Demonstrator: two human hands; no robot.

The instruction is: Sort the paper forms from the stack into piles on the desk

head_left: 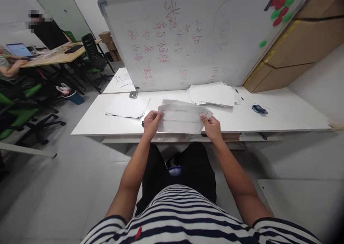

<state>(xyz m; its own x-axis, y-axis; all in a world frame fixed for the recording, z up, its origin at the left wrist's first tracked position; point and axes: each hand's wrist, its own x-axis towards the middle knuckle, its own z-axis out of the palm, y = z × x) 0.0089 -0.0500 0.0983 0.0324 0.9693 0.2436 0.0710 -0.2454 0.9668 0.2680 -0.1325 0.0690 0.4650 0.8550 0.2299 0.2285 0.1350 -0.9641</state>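
I hold a small sheaf of printed paper sheets (181, 119) over the front edge of a white table (282, 118). My left hand (151, 123) grips the sheaf's left end, fingers curled round it. My right hand (212, 127) pinches its right end. Behind the sheaf lies a spread stack of white papers (213, 94). To the left rests another loose pile of sheets (127, 107).
A large whiteboard (193, 36) with red writing and coloured magnets (282, 5) stands at the table's back. A dark small object (259, 109) lies at the right, a grey device (133, 94) near the board's foot. Other people sit at a wooden desk (53, 57) far left among green chairs (91, 54).
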